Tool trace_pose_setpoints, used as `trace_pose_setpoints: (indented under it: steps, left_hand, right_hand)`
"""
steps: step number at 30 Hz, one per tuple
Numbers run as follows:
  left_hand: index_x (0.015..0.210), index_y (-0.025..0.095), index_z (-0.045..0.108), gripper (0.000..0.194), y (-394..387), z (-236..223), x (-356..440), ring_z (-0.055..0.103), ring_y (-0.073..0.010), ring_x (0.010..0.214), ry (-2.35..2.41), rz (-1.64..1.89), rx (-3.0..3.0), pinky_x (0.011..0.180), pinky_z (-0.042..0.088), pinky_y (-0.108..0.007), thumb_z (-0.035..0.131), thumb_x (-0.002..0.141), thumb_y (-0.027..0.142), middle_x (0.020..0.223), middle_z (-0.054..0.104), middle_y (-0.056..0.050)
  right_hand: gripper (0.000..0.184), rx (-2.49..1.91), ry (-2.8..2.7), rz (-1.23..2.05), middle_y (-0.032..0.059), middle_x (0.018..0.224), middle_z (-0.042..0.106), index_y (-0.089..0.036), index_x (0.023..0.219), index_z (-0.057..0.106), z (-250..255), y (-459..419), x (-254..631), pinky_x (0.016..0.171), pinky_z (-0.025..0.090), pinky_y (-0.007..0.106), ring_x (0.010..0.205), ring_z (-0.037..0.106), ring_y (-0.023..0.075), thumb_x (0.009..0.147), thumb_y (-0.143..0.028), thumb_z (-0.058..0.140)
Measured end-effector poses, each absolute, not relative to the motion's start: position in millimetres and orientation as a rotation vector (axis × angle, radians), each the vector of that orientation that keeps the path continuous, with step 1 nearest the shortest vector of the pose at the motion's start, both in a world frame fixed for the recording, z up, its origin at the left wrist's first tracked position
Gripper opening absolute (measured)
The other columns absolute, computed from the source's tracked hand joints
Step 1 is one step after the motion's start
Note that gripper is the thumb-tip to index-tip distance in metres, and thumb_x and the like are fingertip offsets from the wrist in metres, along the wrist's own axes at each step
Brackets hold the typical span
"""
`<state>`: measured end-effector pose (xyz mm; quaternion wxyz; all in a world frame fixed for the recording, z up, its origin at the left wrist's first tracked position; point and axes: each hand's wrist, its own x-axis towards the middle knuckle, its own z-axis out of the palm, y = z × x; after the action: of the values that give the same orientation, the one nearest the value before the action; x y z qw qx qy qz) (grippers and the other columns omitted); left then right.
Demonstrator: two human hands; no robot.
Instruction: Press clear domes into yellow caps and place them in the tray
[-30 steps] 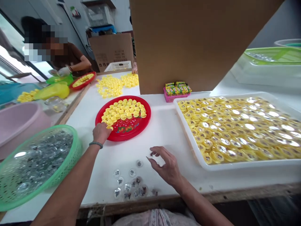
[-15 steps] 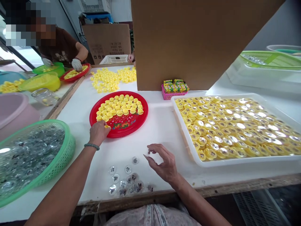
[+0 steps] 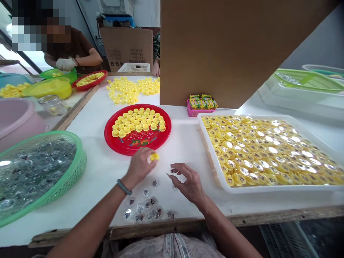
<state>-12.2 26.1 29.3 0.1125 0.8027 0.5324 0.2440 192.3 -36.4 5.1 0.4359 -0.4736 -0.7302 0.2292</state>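
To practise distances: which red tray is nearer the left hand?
The patterned tray, just beyond the left hand; the other tray lies beside the gloved person.

The tray (image 3: 129, 147) is glossy red plastic (flower-printed). The divider (image 3: 215, 46) looks like matt brown cardboard, smooth-faced.

From my seat, I see my left hand (image 3: 140, 165) pinching, my right hand (image 3: 190, 183) curved C-like, both forearms (image 3: 92, 215) slanting inward.
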Motion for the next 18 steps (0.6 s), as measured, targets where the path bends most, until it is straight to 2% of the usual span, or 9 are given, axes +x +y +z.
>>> trace_pose_setpoints:
  steps: [4,7,11,18]
  left_hand:
    - [0.094,0.017,0.063,0.018,5,3,16,0.057,-0.0212,0.091,1.372,0.669,2.284,0.083,0.045,-0.034,0.058,0.080,0.027,0.093,0.066,-0.007]
    - [0.101,0.017,0.062,0.027,2,-8,13,0.056,-0.0223,0.096,1.340,0.693,2.202,0.086,0.045,-0.035,0.060,0.079,0.031,0.100,0.065,-0.008]
    - [0.108,0.018,0.060,0.037,2,-17,3,0.059,-0.0179,0.083,1.354,0.772,1.976,0.076,0.048,-0.030,0.066,0.074,0.032,0.100,0.064,-0.007]
    - [0.089,0.017,0.066,0.019,4,-24,1,0.058,-0.0142,0.069,1.334,0.833,1.778,0.065,0.047,-0.024,0.066,0.072,0.023,0.082,0.065,-0.004]
  right_hand:
    - [0.026,-1.279,-1.966,0.568,0.0049,0.093,0.066,-0.020,0.105,0.060,1,-30,200,0.065,0.052,0.025,0.074,0.062,0.0140,0.079,-0.019,0.060]
    - [0.027,-1.287,-2.095,0.570,0.0062,0.096,0.066,-0.020,0.107,0.060,2,-22,203,0.064,0.051,0.025,0.077,0.063,0.0150,0.080,-0.020,0.059]
    - [0.025,-1.275,-2.226,0.601,0.0071,0.095,0.067,-0.018,0.105,0.062,9,-8,196,0.063,0.048,0.023,0.075,0.062,0.0145,0.081,-0.020,0.058]
    - [0.019,-1.327,-2.434,0.537,0.0061,0.085,0.067,-0.017,0.097,0.065,16,4,177,0.068,0.044,0.023,0.076,0.061,0.0156,0.080,-0.015,0.059]
